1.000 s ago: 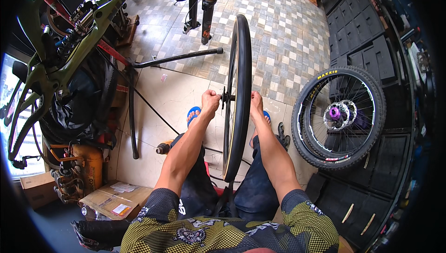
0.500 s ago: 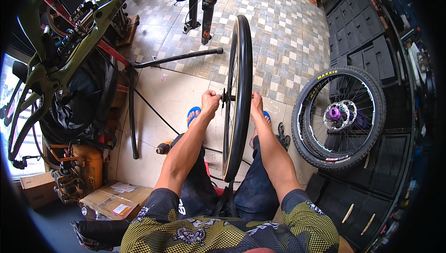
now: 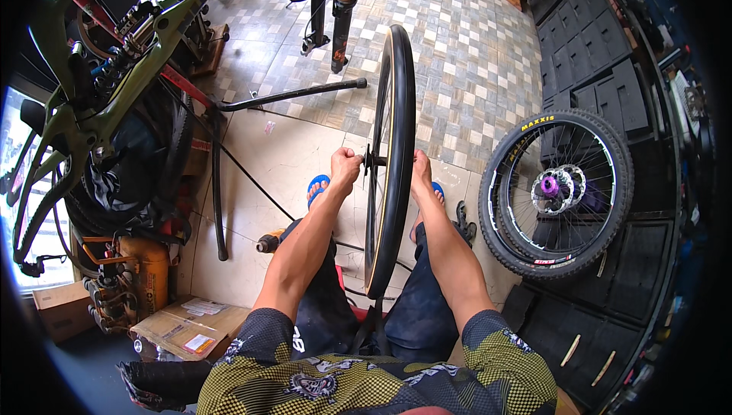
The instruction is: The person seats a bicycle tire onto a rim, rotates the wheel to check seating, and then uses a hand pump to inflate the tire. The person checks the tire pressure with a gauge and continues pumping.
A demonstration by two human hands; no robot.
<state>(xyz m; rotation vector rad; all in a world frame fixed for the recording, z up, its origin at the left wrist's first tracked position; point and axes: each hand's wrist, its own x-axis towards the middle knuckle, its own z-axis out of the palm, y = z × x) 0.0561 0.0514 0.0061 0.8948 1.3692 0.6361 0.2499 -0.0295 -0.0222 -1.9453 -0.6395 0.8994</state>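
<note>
A bicycle wheel (image 3: 402, 178) with a black tyre stands upright between my legs, seen nearly edge-on. My left hand (image 3: 346, 168) is closed in a pinch at the left end of its axle, beside a dark disc (image 3: 368, 162) on the hub. On the other side, my right hand (image 3: 421, 170) closes at the axle's right end, its fingertips partly hidden behind the tyre. Both forearms reach forward at about the same height, and the wheel hangs or rests between them; I cannot tell whether it touches the floor.
Knobbly-tyred wheels (image 3: 492, 209) with a purple hub lean against black drawers (image 3: 583, 30) at the right. A green bike frame (image 3: 164, 26) on a stand (image 3: 290, 94) fills the left. A fork (image 3: 343, 33) hangs ahead. An orange tank (image 3: 143, 262) and cardboard box (image 3: 179, 327) sit lower left.
The wheel has shifted very slightly to the right at its tyre edge. Both hands keep their places at the axle ends.
</note>
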